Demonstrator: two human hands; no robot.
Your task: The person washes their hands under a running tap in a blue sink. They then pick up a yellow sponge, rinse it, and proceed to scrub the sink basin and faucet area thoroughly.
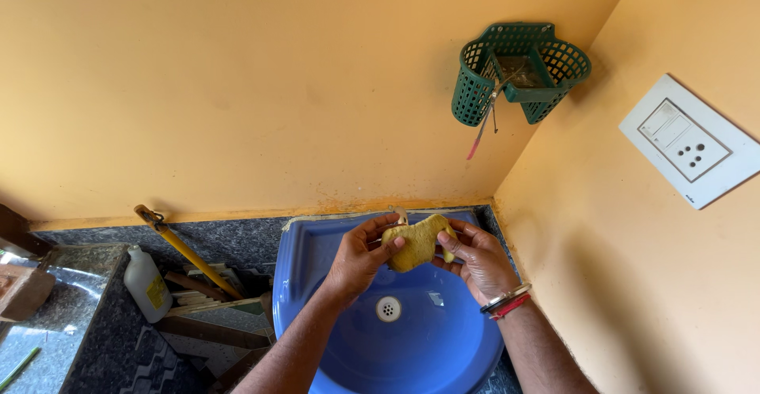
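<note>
Both hands clamped on the yellow sponge [417, 241], held above the blue basin [317, 251].

I see my left hand [360, 258] pinching the sponge's near edge with thumb on top, and my right hand [477, 261], bangles at the wrist, closed on its far side. It hangs over the drain [388, 308], just under the tap [401, 216]. I judge this the wringing or wetting stage; next calls for an even squeeze, kept over the bowl.

To my left, a white plastic bottle [147, 283] with a yellow label [157, 290] stands on the dark counter [103, 338] beside the blue sink [317, 243].
</note>
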